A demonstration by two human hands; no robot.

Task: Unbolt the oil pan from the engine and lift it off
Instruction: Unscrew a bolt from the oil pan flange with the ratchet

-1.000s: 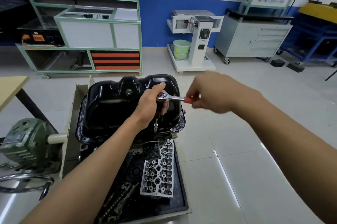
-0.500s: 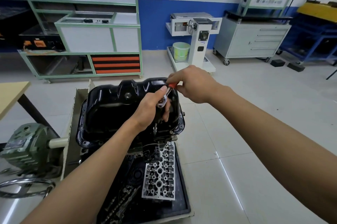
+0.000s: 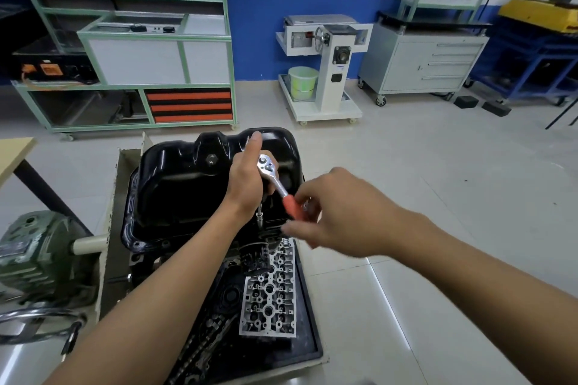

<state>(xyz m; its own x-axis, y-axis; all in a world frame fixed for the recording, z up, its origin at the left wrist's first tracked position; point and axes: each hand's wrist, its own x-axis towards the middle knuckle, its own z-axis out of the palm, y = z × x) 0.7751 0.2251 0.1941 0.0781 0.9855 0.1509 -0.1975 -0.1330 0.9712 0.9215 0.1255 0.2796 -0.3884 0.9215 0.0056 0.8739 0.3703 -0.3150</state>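
The glossy black oil pan [image 3: 184, 184] sits upside-up on the engine, in the middle of the head view. A chrome ratchet [image 3: 271, 172] with a red handle [image 3: 292, 207] stands over the pan's near right flange on a thin extension [image 3: 259, 212]. My left hand [image 3: 248, 178] grips the ratchet's head and the top of the extension, thumb raised. My right hand [image 3: 337, 215] holds the red handle, which points toward me and to the right. The bolt under the socket is hidden.
A grey cylinder head [image 3: 270, 294] and a chain [image 3: 203, 344] lie in the black tray [image 3: 312, 337] below the engine. A green gearbox [image 3: 34, 256] is at the left. A wooden table corner [image 3: 14, 153], shelving [image 3: 140, 71] and cabinets [image 3: 422, 65] stand around on the tiled floor.
My right hand has swung the red handle from the far side, round to the right and back toward me. The left hand stays on the ratchet head.
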